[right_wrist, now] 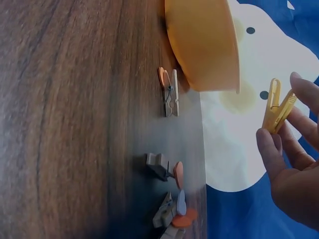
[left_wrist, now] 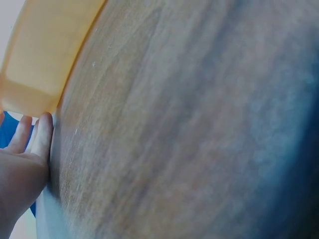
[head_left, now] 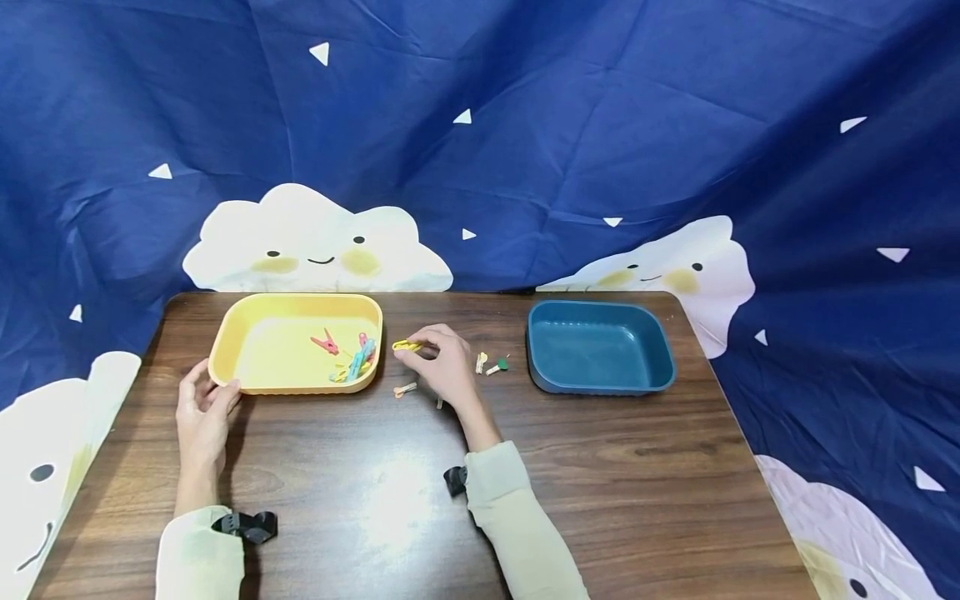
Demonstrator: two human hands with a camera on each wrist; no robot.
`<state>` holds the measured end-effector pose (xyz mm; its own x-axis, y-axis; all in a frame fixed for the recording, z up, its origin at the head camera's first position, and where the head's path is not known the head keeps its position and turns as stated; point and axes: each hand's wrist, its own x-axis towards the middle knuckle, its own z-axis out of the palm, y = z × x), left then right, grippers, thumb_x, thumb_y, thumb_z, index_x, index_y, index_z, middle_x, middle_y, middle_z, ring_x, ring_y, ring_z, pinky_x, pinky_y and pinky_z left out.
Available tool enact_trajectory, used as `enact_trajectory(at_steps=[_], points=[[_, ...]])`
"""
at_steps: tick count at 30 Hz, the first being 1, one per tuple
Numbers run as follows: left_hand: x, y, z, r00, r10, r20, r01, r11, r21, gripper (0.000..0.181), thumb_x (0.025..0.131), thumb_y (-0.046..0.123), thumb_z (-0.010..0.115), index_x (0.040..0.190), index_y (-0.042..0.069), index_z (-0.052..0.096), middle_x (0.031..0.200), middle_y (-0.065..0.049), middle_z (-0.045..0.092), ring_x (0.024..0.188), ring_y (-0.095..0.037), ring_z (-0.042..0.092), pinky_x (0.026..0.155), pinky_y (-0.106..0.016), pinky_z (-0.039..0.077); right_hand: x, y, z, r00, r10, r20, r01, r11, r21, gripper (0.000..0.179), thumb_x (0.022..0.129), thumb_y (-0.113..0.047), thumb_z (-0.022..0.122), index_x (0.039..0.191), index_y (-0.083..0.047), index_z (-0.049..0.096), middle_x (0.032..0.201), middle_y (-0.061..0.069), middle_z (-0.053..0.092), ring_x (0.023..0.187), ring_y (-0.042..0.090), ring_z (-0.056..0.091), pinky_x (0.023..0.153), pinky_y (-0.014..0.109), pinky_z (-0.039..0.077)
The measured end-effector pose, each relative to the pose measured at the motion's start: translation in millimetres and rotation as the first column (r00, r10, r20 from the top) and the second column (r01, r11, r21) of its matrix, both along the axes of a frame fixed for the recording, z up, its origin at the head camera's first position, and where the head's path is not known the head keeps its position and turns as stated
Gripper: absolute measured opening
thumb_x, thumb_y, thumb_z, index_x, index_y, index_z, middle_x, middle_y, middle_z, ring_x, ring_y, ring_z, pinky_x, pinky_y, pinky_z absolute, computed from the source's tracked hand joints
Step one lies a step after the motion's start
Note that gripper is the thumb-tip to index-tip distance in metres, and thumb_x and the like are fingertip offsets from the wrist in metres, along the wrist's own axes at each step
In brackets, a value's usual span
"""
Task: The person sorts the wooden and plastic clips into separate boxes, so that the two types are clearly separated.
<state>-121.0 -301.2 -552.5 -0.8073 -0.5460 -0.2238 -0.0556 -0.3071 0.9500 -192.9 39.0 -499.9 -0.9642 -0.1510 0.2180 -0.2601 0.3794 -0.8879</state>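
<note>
My left hand (head_left: pixel 202 417) holds the near left corner of a yellow tray (head_left: pixel 281 389), thumb at the front wall and fingers along the left side. Inside the tray's right part lie several plastic clothespins, among them a red clothespin (head_left: pixel 326 342) and a blue clothespin (head_left: pixel 362 360). Just beyond the tray's right wall, my right hand (head_left: pixel 444 360) pinches a yellow clothespin (right_wrist: pixel 277 107) between thumb and fingertips. Below that hand, a wooden clothespin (right_wrist: pixel 170 93) with an orange piece lies on the table by the tray.
More small wooden clothespins lie right of my right hand, one with a green piece (head_left: pixel 502 365) and a pale clothespin (head_left: pixel 481 362). A dark blue tray (head_left: pixel 600 389) stands at the back right of the wooden table (head_left: pixel 637 492). A blue cloud-print cloth (head_left: pixel 510 150) hangs behind.
</note>
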Motion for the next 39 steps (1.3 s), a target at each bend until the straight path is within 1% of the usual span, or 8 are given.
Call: enact_trajectory(at_steps=[4, 9, 13, 15, 22, 30, 35, 39], points=[[0.8, 1.1, 0.2, 1.000, 0.002, -0.021, -0.001, 1.000, 0.013, 0.058, 0.093, -0.004, 0.068, 0.143, 0.020, 0.051, 0.122, -0.002, 0.053, 0.091, -0.006, 0.060, 0.072, -0.013, 0.055, -0.6, -5, 2.0, 1.000, 0.018, 0.001, -0.018, 1.000, 0.004, 0.024, 0.084, -0.023, 0.086, 0.099, -0.007, 0.077, 0.109, 0.004, 0.067, 0.096, 0.015, 0.068, 0.087, 0.028, 0.058], [0.9, 1.4, 0.4, 1.000, 0.002, -0.031, -0.001, 1.000, 0.018, 0.057, 0.093, -0.004, 0.068, 0.143, 0.019, 0.051, 0.123, -0.003, 0.054, 0.091, -0.006, 0.060, 0.073, -0.014, 0.055, -1.9, -13, 2.6, 0.999, 0.033, -0.005, -0.033, 0.999, -0.020, 0.022, 0.084, -0.023, 0.086, 0.098, -0.008, 0.077, 0.107, 0.002, 0.067, 0.095, 0.011, 0.068, 0.086, 0.024, 0.057], [1.8, 1.2, 0.1, 1.000, 0.005, -0.030, -0.004, 0.999, 0.038, 0.058, 0.093, -0.005, 0.068, 0.143, 0.020, 0.051, 0.124, -0.003, 0.053, 0.091, -0.007, 0.060, 0.073, -0.015, 0.055, -3.1, -23, 3.5, 0.998, 0.050, -0.027, -0.051, 0.998, -0.028, 0.021, 0.083, -0.021, 0.086, 0.096, -0.007, 0.077, 0.105, 0.002, 0.068, 0.093, 0.012, 0.069, 0.086, 0.030, 0.059], [2.2, 1.1, 0.0, 1.000, 0.005, -0.027, -0.004, 0.999, 0.037, 0.058, 0.093, -0.005, 0.068, 0.144, 0.020, 0.050, 0.124, -0.003, 0.053, 0.091, -0.007, 0.060, 0.072, -0.015, 0.055, -2.7, -27, 4.2, 0.998, 0.063, -0.028, -0.063, 0.998, -0.025, 0.021, 0.083, -0.020, 0.087, 0.096, -0.007, 0.077, 0.106, 0.003, 0.068, 0.093, 0.012, 0.069, 0.085, 0.030, 0.059], [1.8, 1.1, 0.1, 0.999, 0.001, -0.035, 0.001, 0.999, 0.043, 0.058, 0.093, -0.004, 0.068, 0.143, 0.020, 0.051, 0.123, -0.004, 0.053, 0.089, -0.007, 0.060, 0.071, -0.015, 0.055, 0.3, -38, 6.0, 0.997, 0.076, -0.008, -0.076, 0.997, 0.018, 0.023, 0.083, -0.021, 0.086, 0.099, -0.007, 0.077, 0.107, 0.002, 0.067, 0.097, 0.012, 0.065, 0.087, 0.020, 0.055], [2.2, 1.3, 0.2, 0.999, 0.003, -0.046, -0.001, 0.999, 0.051, 0.057, 0.094, -0.006, 0.067, 0.143, 0.019, 0.051, 0.123, -0.005, 0.054, 0.089, -0.007, 0.060, 0.071, -0.015, 0.056, 2.6, -50, 4.4, 0.995, 0.097, -0.028, -0.096, 0.994, 0.048, 0.025, 0.083, -0.020, 0.087, 0.102, -0.007, 0.078, 0.107, 0.001, 0.068, 0.096, 0.009, 0.063, 0.089, 0.029, 0.057], [1.8, 1.6, 1.3, 0.999, -0.002, -0.048, 0.004, 0.999, 0.038, 0.057, 0.094, -0.005, 0.066, 0.143, 0.019, 0.051, 0.123, -0.004, 0.054, 0.090, -0.007, 0.059, 0.070, -0.015, 0.055, 2.9, -55, 5.3, 0.993, 0.109, -0.039, -0.106, 0.991, 0.077, 0.028, 0.082, -0.022, 0.087, 0.104, -0.006, 0.078, 0.105, 0.001, 0.068, 0.094, 0.008, 0.062, 0.086, 0.024, 0.055], [2.0, 1.7, 1.1, 0.999, -0.001, -0.050, 0.002, 1.000, 0.023, 0.056, 0.094, -0.005, 0.066, 0.142, 0.019, 0.051, 0.122, -0.003, 0.055, 0.092, -0.008, 0.059, 0.072, -0.014, 0.055, 2.8, -58, 5.3, 0.992, 0.119, -0.037, -0.115, 0.989, 0.090, 0.030, 0.082, -0.022, 0.087, 0.106, -0.005, 0.078, 0.106, 0.002, 0.068, 0.095, 0.009, 0.063, 0.086, 0.020, 0.054]])
